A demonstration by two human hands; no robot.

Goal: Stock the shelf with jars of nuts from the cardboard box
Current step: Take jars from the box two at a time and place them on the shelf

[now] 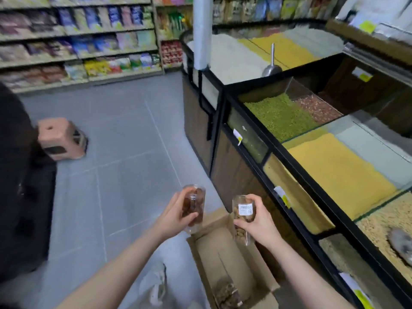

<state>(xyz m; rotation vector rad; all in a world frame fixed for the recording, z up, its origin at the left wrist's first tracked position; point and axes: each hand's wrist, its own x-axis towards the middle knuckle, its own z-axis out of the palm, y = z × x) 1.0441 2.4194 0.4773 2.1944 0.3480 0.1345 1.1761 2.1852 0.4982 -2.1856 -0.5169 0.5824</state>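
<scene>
Clear plastic is what we're dealing with here, so these jars look light and a bit slick, and rigid enough that a wrap around the middle should work fine. I wouldn't squeeze hard though, thin walls like that probably flex.

Going left to right: a dark clothed figure (15, 175) fills the left edge, with a small pinkish stool (60, 139) on the grey floor (124, 139) beside it. Packaged goods line the shelves (78, 52) along the back wall, all pretty blurry.

Then the left hand (176, 212), fingers curled around the jar of dark nuts (192, 208), held tilted with its far end pointing away. Thumb sits on the near side, fingers wrap behind. Just right of it the right hand (258, 221) grips the jar of pale nuts (243, 217) the same way, white label facing the camera. Both jars are up in the air above the cardboard box (225, 257), which sits open on the floor right against the bulk bin counter (234, 179). At least one more jar (227, 291) lies in the bottom of the box.

Over on the right are the glass-topped bins with green, yellow and tan grains, and a metal scoop (270, 68) stuck in the white stuff further back.

My guess is both jars are lifted out and ready to go to a shelf; which shelf, I can't tell from here.
</scene>
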